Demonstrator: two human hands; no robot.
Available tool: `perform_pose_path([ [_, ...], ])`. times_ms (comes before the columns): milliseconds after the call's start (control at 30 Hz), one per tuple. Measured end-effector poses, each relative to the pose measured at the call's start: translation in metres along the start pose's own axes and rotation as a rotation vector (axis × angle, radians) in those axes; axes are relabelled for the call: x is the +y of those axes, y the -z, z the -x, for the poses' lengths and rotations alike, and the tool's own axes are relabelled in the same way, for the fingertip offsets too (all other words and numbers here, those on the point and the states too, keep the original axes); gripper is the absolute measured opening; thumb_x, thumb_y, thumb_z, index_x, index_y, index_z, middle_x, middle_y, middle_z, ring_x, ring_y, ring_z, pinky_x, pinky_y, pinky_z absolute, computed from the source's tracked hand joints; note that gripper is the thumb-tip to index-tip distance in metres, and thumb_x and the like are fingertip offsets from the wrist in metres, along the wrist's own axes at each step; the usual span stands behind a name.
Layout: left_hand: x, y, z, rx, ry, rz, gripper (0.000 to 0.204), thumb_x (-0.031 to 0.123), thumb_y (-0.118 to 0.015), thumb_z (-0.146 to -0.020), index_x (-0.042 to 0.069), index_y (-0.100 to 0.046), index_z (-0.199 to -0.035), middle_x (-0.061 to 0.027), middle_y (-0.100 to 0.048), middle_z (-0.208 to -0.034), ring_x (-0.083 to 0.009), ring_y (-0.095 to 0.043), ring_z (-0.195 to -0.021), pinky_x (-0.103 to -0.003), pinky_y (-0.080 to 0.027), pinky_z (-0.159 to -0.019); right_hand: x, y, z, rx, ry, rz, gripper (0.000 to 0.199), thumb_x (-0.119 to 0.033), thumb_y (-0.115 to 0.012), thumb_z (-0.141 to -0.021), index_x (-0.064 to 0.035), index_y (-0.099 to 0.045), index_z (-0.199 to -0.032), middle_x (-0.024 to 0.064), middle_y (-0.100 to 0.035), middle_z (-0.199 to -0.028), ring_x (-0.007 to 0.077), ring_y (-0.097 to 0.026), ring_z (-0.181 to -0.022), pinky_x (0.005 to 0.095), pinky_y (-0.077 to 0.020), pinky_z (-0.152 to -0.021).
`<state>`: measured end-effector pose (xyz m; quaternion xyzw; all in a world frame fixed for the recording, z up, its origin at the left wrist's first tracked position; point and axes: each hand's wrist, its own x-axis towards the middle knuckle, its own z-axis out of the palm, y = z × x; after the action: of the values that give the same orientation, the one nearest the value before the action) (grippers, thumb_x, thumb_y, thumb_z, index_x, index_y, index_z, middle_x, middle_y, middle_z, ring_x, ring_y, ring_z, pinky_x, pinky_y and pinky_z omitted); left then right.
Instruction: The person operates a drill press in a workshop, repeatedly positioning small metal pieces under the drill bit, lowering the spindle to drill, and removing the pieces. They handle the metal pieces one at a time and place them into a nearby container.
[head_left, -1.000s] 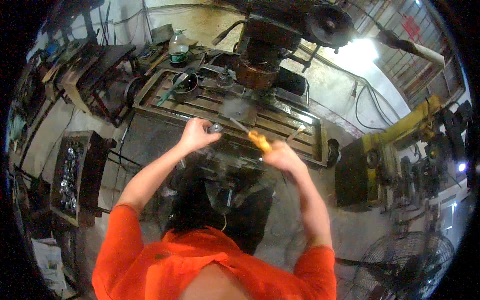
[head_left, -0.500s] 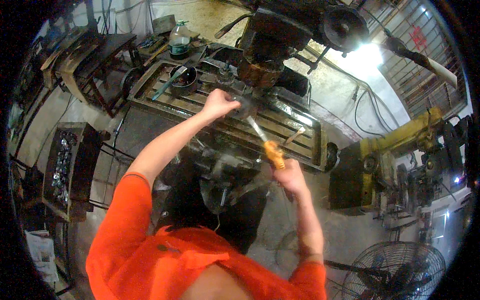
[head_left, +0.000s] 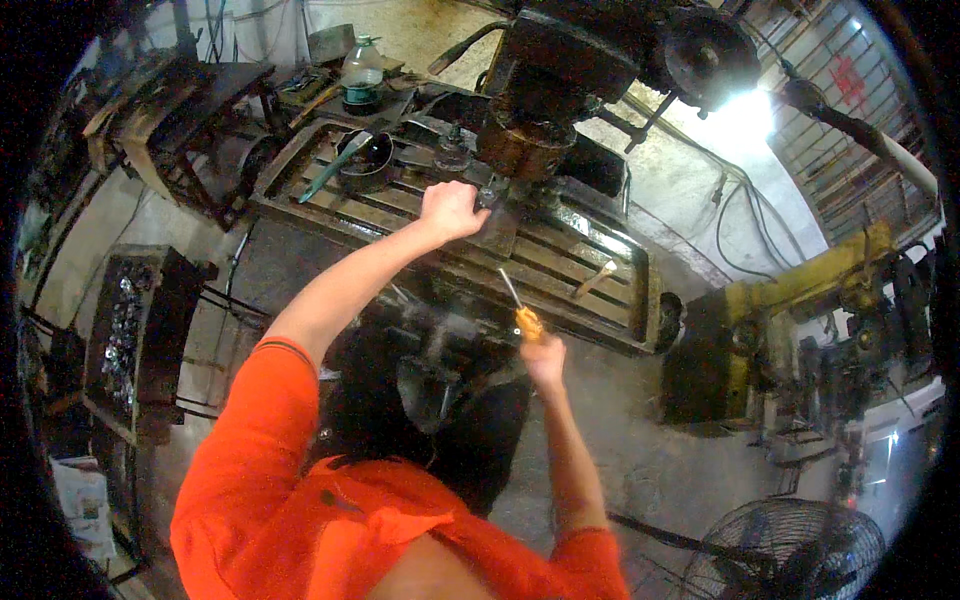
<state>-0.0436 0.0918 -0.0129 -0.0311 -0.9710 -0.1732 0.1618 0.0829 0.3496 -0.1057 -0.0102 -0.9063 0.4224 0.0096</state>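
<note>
My left hand (head_left: 452, 210) is closed at a small dark metal part (head_left: 487, 198) just below the machine's spindle head (head_left: 526, 140). Its fingers curl away from view, so what they grip is hidden. In my right hand (head_left: 543, 360) is a yellow-handled tool (head_left: 529, 322) with a thin metal shaft, held over the front edge of the slotted machine table (head_left: 590, 318). The shaft points up and forward toward the part, and its tip stands apart from it. A dark pan (head_left: 372, 178) with a green-handled brush (head_left: 335, 168) across it sits left on the table.
A small brush (head_left: 597, 279) lies on the table's right side. Behind the table stands a clear bottle (head_left: 361, 75). A box of metal pieces (head_left: 125, 330) is at left, a yellow machine (head_left: 800, 275) at right, and a caged fan (head_left: 785, 555) low right.
My right hand has drawn back and left with the yellow-handled tool, taking its tip away from the part. My left hand has shifted slightly right at the spindle.
</note>
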Motion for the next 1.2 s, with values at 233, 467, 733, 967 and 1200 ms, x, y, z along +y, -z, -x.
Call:
perform_pose_path([
  [233,0.013,-0.018,-0.013,-0.001,-0.031,0.037,0.042,0.046,-0.062,-0.069,0.004,-0.063,-0.072,-0.0164,-0.061,-0.067,-0.0317,-0.061,-0.065,-0.042,-0.049,-0.060,0.007,0.020,0.025,-0.059,-0.020,0.149,0.040,-0.018,-0.064,-0.058,-0.0038,-0.061,-0.095,0.0186,-0.063,-0.081,0.0308,-0.062,-0.077,0.0366,-0.0468,-0.068],
  [467,-0.006,-0.004,-0.017,0.009,-0.078,0.051,0.036,0.040,-0.065,-0.070,0.005,-0.061,-0.079,-0.0156,-0.062,-0.073,-0.0315,-0.061,-0.072,-0.043,-0.049,-0.062,-0.056,0.110,0.043,0.010,0.045,0.056,0.039,0.004,-0.048,-0.057,-0.0006,-0.065,-0.093,0.0090,-0.065,-0.084,0.0155,-0.060,-0.078,0.0265,-0.0460,-0.074],
  [733,-0.013,-0.017,-0.035,-0.021,-0.007,0.112,0.041,0.038,-0.066,-0.068,0.004,-0.059,-0.089,-0.0178,-0.061,-0.077,-0.0339,-0.060,-0.076,-0.045,-0.048,-0.065,-0.177,0.364,-0.056,0.587,0.958,0.171,0.054,-0.028,-0.052,-0.081,0.0063,-0.042,-0.122,0.0184,-0.049,-0.119,0.0291,-0.051,-0.105,0.0384,-0.0394,-0.091],
  [967,-0.011,-0.016,-0.039,-0.051,-0.040,0.269,0.045,0.038,-0.069,-0.065,0.004,-0.059,-0.092,-0.0177,-0.062,-0.082,-0.0339,-0.059,-0.080,-0.043,-0.048,-0.071,-0.293,0.421,-0.037,0.419,0.915,-0.614,0.048,-0.028,-0.049,-0.075,0.0017,-0.044,-0.113,0.0242,-0.043,-0.121,0.0379,-0.038,-0.117,0.0510,-0.0243,-0.102],
  [1200,-0.015,-0.017,-0.040,-0.095,0.015,0.240,0.042,0.040,-0.069,-0.065,0.002,-0.061,-0.081,-0.0172,-0.061,-0.083,-0.0324,-0.060,-0.080,-0.042,-0.048,-0.070,-0.233,0.363,-0.014,0.358,1.081,-0.469,0.019,-0.020,-0.049,-0.070,-0.0045,-0.048,-0.081,0.0155,-0.051,-0.093,0.0361,-0.043,-0.107,0.0498,-0.0278,-0.099],
])
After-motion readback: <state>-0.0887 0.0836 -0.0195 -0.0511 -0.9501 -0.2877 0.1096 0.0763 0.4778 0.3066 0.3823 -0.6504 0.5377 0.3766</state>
